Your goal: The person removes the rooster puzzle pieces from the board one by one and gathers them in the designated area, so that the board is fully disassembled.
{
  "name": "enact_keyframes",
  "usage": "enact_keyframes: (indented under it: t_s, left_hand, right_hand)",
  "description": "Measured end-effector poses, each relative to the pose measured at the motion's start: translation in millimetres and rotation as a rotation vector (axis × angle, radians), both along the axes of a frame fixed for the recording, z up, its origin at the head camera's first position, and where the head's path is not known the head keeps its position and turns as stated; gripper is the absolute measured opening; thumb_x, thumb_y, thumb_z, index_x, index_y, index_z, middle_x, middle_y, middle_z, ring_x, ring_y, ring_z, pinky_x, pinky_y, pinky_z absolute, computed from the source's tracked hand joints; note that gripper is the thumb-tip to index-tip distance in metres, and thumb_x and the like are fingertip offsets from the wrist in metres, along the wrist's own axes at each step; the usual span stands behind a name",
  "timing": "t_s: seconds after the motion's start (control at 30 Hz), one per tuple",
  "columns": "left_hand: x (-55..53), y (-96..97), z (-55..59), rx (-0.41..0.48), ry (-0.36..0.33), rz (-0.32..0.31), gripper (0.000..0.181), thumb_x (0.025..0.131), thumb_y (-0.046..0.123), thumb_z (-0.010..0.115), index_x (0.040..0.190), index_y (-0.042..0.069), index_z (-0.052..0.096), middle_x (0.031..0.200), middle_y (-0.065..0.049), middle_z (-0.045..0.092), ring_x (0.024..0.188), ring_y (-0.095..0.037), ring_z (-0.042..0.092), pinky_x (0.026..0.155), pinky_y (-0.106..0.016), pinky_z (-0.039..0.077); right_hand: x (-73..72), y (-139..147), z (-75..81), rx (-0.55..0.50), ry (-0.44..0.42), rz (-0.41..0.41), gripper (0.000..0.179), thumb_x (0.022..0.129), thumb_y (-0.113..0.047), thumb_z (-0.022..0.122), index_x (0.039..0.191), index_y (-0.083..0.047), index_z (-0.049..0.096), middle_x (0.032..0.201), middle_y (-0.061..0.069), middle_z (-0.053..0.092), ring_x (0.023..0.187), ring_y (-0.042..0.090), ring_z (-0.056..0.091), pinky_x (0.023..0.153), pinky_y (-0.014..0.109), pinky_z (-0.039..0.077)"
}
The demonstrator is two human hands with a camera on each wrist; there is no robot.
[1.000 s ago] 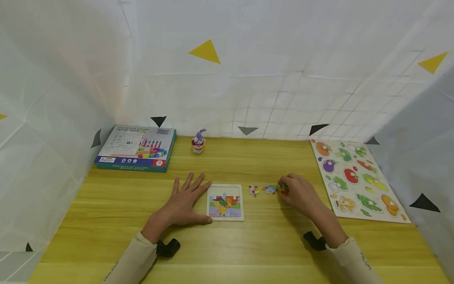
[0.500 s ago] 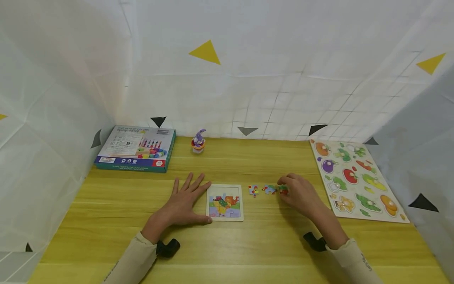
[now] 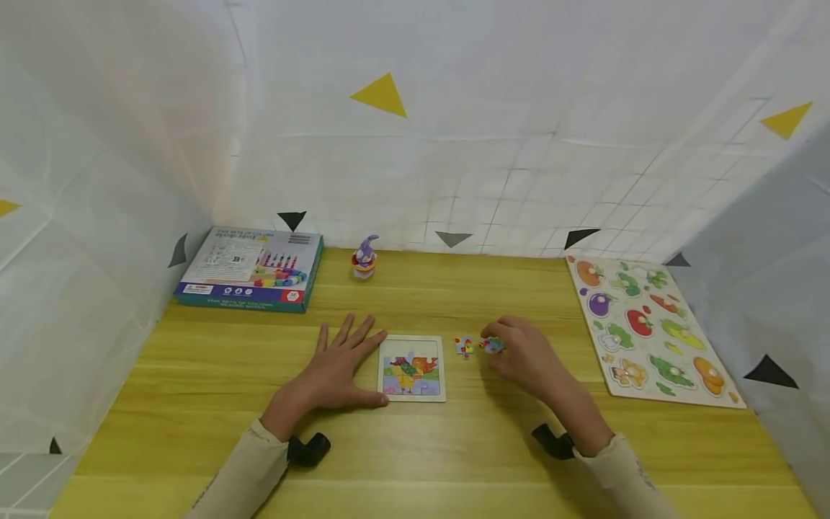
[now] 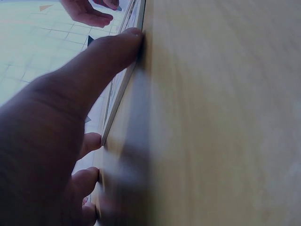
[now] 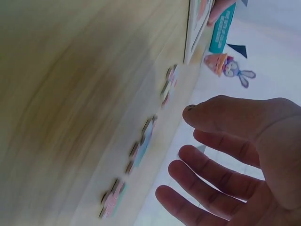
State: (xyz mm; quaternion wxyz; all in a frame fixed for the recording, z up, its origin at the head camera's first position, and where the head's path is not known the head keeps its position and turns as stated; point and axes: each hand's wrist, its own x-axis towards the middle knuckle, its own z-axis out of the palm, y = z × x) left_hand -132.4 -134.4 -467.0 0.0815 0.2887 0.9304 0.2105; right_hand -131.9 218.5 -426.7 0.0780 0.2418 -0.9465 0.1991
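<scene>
My left hand (image 3: pixel 333 375) is spread on the table in the head view. Its thumb (image 4: pixel 117 47) and index finger touch the near and far left corners of a square wooden jigsaw tray (image 3: pixel 411 402), partly filled with picture pieces. My right hand (image 3: pixel 528 357) hovers over loose jigsaw pieces. In the right wrist view its fingers are loosely bent, holding nothing. Three pieces lie in a row there: one near the tray (image 5: pixel 169 84), a middle piece (image 5: pixel 142 143) and a farther piece (image 5: pixel 113 198). The hand hides the farther one in the head view.
A boxed bead set (image 3: pixel 249 270) lies at the back left. Beside it stands a purple rabbit figure (image 3: pixel 364 258). On the right lies a vegetable peg board (image 3: pixel 651 331). White sheeting (image 3: pixel 486 108) closes in the table's back and sides.
My right hand has moved left, from the rightmost loose piece to over the middle one. The left hand and the tray stay in place.
</scene>
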Motion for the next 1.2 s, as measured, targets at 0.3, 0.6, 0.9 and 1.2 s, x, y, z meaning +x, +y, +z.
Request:
enact_keyframes:
  t_s: [0.3,0.6,0.9,1.2]
  left_hand:
    - [0.7,0.5,2.1,0.004,-0.004,0.001,0.109,0.074,0.074,0.071,0.160,0.021,0.029,0.167,-0.008,0.010,0.151,-0.039,-0.001,0.110,-0.071,-0.007]
    - [0.2,0.3,1.2,0.003,-0.004,-0.005,0.109,0.074,0.074,0.071,0.160,0.022,0.029,0.167,-0.008,0.010,0.151,-0.039,-0.002,0.110,-0.071,-0.008]
    - [-0.8,0.3,0.6,-0.002,-0.012,-0.005,0.109,0.074,0.075,0.070,0.160,0.022,0.029,0.167,-0.007,0.009,0.151,-0.040,-0.002,0.110,-0.071,-0.008]
    - [0.4,0.4,-0.9,0.008,0.000,-0.010,0.108,0.075,0.075,0.070,0.160,0.022,0.030,0.167,-0.008,0.010,0.151,-0.040,-0.002,0.110,-0.072,-0.007]
  right_hand:
    - [3.3,-22.8,-4.0,0.002,0.029,0.075,0.029,0.073,-0.005,0.086,0.099,-0.003,0.073,0.095,0.008,0.066,0.083,0.023,0.063,0.071,0.040,0.054]
    - [5.1,-45.4,-5.9,0.013,-0.008,0.096,0.023,0.077,-0.005,0.079,0.099,-0.004,0.073,0.097,0.007,0.067,0.084,0.020,0.062,0.072,0.037,0.055]
    - [6.9,-68.9,-1.6,-0.034,-0.048,0.190,0.021,0.080,-0.008,0.081,0.100,-0.005,0.074,0.099,0.007,0.067,0.086,0.022,0.064,0.073,0.035,0.055]
    - [6.8,-88.3,-1.4,-0.030,-0.072,0.234,0.021,0.083,-0.011,0.081,0.101,-0.005,0.073,0.099,0.006,0.066,0.088,0.020,0.066,0.073,0.032,0.056]
